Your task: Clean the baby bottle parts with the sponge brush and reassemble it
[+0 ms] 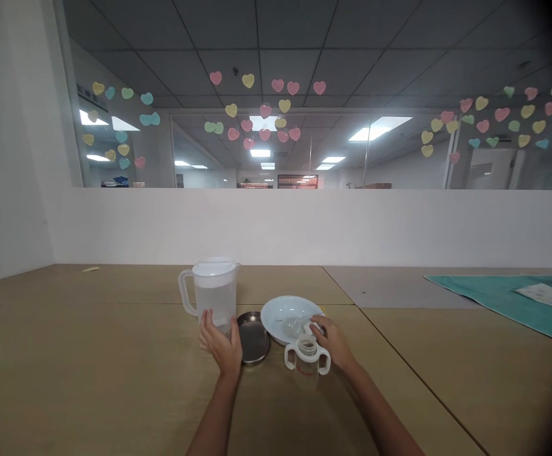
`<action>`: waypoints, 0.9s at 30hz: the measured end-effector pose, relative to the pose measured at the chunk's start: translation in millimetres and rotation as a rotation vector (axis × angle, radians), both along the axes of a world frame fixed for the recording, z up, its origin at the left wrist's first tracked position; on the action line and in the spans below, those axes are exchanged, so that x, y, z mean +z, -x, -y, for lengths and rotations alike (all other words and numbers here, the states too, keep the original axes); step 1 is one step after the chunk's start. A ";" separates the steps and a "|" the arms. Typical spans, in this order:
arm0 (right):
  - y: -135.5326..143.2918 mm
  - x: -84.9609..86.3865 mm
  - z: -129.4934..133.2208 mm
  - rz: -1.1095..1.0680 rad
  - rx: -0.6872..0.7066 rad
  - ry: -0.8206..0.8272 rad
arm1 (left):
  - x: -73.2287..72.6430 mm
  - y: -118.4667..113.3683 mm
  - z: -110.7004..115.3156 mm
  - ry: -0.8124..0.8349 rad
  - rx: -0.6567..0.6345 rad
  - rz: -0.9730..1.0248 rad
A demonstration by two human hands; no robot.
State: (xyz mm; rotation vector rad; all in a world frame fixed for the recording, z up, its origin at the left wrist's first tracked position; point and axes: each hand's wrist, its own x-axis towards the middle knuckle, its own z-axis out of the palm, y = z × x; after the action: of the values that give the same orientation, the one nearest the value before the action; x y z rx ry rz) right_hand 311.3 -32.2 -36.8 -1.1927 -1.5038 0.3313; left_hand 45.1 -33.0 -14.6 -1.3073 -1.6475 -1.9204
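Observation:
My left hand (221, 342) is raised with fingers apart, in front of the lower part of a clear pitcher (215, 291) with a white handle. Beside that hand lies an oval metal tray (254, 339). A pale blue bowl (276, 311) holds a clear rounded item (292, 326) and something white. My right hand (327, 339) is at the bowl's right edge, its fingers bent around something white and too small to make out. Just in front of the bowl stands an open clear bottle (306, 367) with two white side handles.
At the right a teal cloth (485, 294) bears a white sheet (549, 296), with a reddish rounded thing at the frame's edge. A small yellowish scrap (90, 269) lies far left. A low white wall (276, 225) rises behind the wooden table (90, 373).

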 end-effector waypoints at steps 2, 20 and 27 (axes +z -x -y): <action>-0.4 -0.5 0.2 0.012 0.030 -0.013 | -3.8 4.7 -4.9 0.049 -0.001 -0.009; 13.0 1.1 33.2 0.140 0.043 -0.631 | -22.0 44.2 -53.4 0.308 0.146 0.083; 9.4 6.0 33.5 0.164 -0.048 -0.707 | -19.1 47.5 -48.6 0.263 0.121 0.104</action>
State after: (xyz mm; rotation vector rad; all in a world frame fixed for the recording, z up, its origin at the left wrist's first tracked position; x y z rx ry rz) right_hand 301.9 -65.7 -30.8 -0.6924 -1.5405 -0.3249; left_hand -2.4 15.6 -33.8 -1.1826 -2.0388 -1.7748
